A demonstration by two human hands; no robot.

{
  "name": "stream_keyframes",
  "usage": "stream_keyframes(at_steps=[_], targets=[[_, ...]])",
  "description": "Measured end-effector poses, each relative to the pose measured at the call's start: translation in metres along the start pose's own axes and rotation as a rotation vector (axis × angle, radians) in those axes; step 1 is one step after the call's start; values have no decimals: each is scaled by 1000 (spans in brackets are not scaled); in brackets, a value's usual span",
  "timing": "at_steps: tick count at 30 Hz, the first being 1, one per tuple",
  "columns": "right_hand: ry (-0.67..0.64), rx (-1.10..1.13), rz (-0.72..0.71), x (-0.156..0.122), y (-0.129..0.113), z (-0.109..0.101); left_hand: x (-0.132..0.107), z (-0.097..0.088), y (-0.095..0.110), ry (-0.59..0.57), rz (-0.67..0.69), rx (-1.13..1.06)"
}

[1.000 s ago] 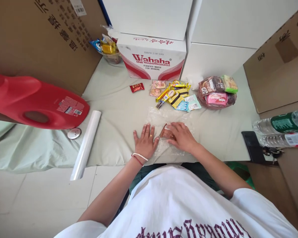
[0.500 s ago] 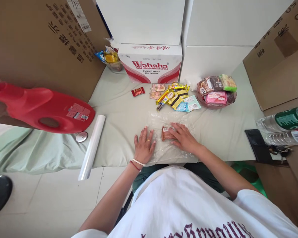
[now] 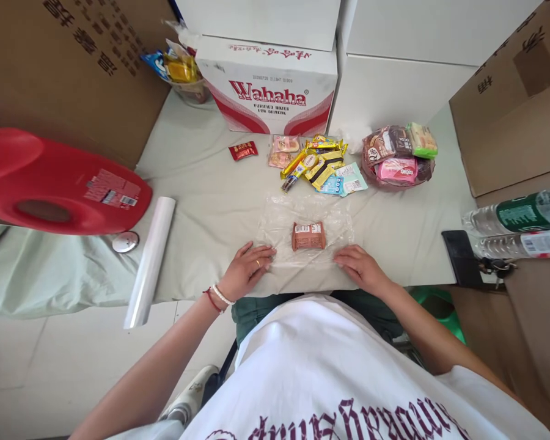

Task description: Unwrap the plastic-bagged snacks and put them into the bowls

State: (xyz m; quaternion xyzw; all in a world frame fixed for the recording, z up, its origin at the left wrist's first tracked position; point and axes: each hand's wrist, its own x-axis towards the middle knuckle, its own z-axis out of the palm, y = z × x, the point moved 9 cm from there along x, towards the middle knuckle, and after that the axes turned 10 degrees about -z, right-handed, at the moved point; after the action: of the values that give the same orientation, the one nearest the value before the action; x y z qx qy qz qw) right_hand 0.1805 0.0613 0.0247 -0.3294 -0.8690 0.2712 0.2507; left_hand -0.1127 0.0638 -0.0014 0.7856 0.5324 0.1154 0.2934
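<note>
A brown wrapped snack [image 3: 308, 236] with a white label lies on a sheet of clear plastic film [image 3: 275, 217] spread over the cloth. My left hand [image 3: 250, 269] rests at the film's near left corner, fingers stretched out and touching its edge. At the near right corner, my right hand [image 3: 361, 267] lies with its fingertips on the film, fingers extended and close together. Neither hand touches the snack. Beyond the film is a pile of yellow-wrapped snacks [image 3: 323, 168] with pale blue packets [image 3: 346, 180].
Left stand a white film roll [image 3: 151, 263], a round lid [image 3: 125, 242] and a red jug [image 3: 64, 189]. A snack bowl [image 3: 396, 180], bottles [image 3: 527, 211], a phone [image 3: 461, 260] and keys [image 3: 497, 267] are right. A Wahaba box [image 3: 270, 91] stands behind.
My right hand has left the brown snack and moved down to the film's near right corner. The left hand has shifted slightly down and left. The view has tilted downward.
</note>
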Motion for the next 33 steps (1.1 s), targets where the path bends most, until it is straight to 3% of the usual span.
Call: stream_keyframes(at_steps=[5, 8, 10, 13, 16, 18, 21, 23, 25, 29, 33], targets=[[-73, -25, 193, 42, 31, -29, 54, -31, -21, 125, -132, -157], [-162, -272, 361, 65, 58, -41, 89, -53, -42, 251, -278, -133], [-193, -435, 406, 83, 64, -48, 99, -71, -50, 359, -337, -100], [-190, -478, 352, 114, 54, -46, 77, -103, -48, 604, -416, -29], [-228, -422, 282, 142, 44, -26, 31, -119, -23, 825, -433, 51], [-265, -403, 277, 158, 45, -7, 9, -109, 8, 864, -349, 108], [-273, -435, 343, 176, 57, 10, 24, -45, 61, 435, -70, 191], [-274, -458, 426, 183, 68, 13, 39, -7, 76, 224, -33, 250], [-300, -450, 493, 185, 76, 12, 54, 15, 77, 123, -66, 298], [-317, -386, 445, 180, 64, -1, 71, 24, 69, 99, -122, 308], [-329, -366, 194, 154, 17, 3, 71, 25, 64, 111, -137, 223]])
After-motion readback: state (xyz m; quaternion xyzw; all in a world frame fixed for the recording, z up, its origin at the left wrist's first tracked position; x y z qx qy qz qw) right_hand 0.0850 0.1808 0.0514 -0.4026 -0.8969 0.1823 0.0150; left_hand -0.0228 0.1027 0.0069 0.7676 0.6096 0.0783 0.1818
